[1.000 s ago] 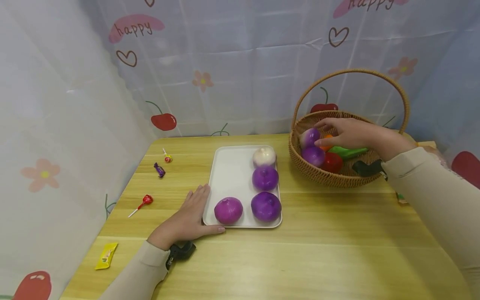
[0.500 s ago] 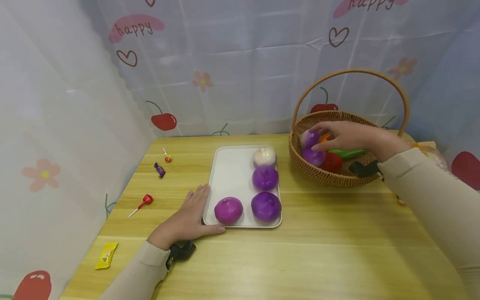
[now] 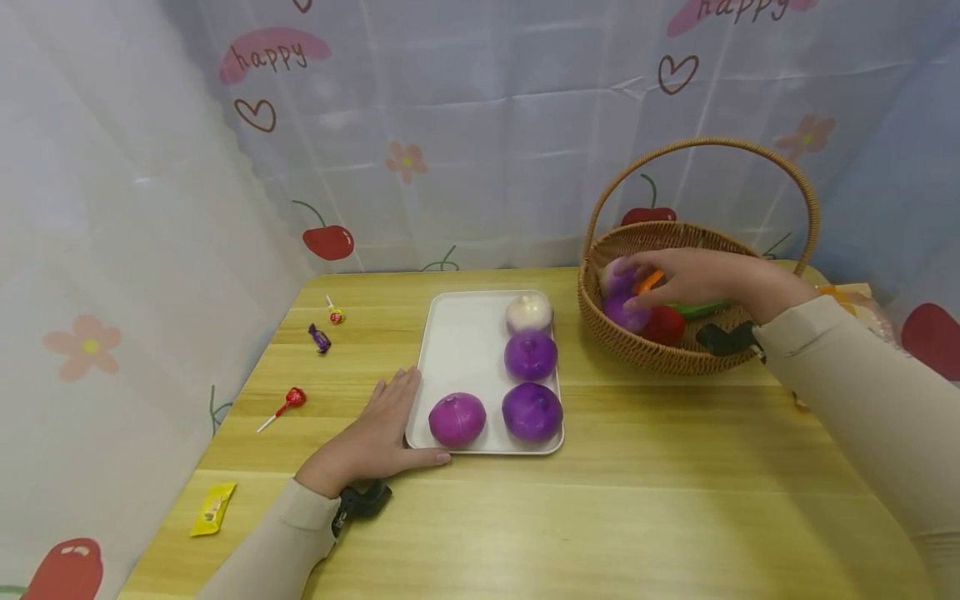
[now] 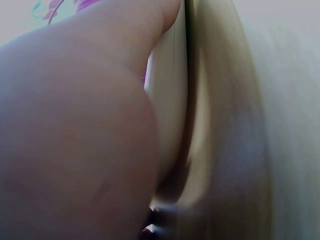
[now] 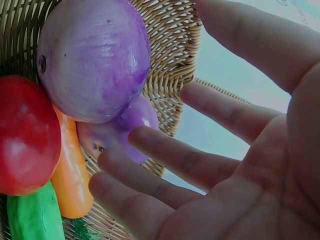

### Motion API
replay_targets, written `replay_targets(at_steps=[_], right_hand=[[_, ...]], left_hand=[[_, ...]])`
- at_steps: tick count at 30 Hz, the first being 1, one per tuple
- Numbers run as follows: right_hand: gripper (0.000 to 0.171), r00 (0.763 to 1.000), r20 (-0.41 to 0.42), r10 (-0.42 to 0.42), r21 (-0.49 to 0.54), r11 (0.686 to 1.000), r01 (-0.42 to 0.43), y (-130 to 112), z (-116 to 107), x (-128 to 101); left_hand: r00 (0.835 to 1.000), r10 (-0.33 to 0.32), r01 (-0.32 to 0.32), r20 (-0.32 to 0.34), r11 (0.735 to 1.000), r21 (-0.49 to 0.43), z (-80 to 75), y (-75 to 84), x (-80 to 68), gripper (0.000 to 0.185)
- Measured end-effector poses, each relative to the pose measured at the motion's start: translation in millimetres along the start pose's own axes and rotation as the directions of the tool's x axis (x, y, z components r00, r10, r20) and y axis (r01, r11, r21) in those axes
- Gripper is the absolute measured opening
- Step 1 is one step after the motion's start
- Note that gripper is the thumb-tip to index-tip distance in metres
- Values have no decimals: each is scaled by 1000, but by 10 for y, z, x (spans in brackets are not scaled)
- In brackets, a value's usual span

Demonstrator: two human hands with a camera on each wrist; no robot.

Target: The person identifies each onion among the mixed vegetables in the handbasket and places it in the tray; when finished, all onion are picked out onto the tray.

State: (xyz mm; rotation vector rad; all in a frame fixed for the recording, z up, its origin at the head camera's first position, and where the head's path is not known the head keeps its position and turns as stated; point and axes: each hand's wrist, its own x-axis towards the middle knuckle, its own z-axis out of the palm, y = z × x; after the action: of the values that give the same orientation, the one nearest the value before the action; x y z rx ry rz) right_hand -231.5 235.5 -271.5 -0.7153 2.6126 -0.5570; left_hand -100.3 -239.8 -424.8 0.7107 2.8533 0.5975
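Reaching into the basket (image 3: 693, 354), the right hand (image 3: 693, 275) is going for a purple onion (image 5: 95, 60). Its fingers (image 5: 165, 155) are spread and loose, close to the onion but holding nothing yet, as the right wrist view shows. That onion sits at the left side of the basket, on top of a 2nd purple onion (image 5: 117, 132), w/ a red tomato (image 5: 25, 135), an orange carrot (image 5: 72, 182) and a green veg (image 5: 32, 215) beside them.

Left of the basket is a white tray (image 3: 457, 342) on the worktop (image 3: 637, 500). It has 3 purple onions on it, e.g. the front one (image 3: 457, 419), and 1 white onion (image 3: 528, 312) at the back. The left hand (image 3: 375, 437) lies flat and open by the tray's front left corner, touching the edge, holding nothing.

So the step looks like picking an onion out of the basket. Next, I think the right hand must close its fingers round the top onion, get a firm hold, then lift it over the basket rim w/o bumping the handle (image 3: 701, 146).
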Motion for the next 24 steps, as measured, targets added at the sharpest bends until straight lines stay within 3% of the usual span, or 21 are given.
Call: replay_targets(at_steps=[6, 24], right_hand=[[78, 999, 34, -12, -41, 999, 13, 5, -5, 33], [84, 990, 138, 34, 2, 999, -34, 38, -7, 59]], left_hand=[[1000, 3, -3, -3, 1000, -4, 3, 3, -4, 139], [1000, -1, 1, 7, 1000, 5, -3, -7, -3, 140]])
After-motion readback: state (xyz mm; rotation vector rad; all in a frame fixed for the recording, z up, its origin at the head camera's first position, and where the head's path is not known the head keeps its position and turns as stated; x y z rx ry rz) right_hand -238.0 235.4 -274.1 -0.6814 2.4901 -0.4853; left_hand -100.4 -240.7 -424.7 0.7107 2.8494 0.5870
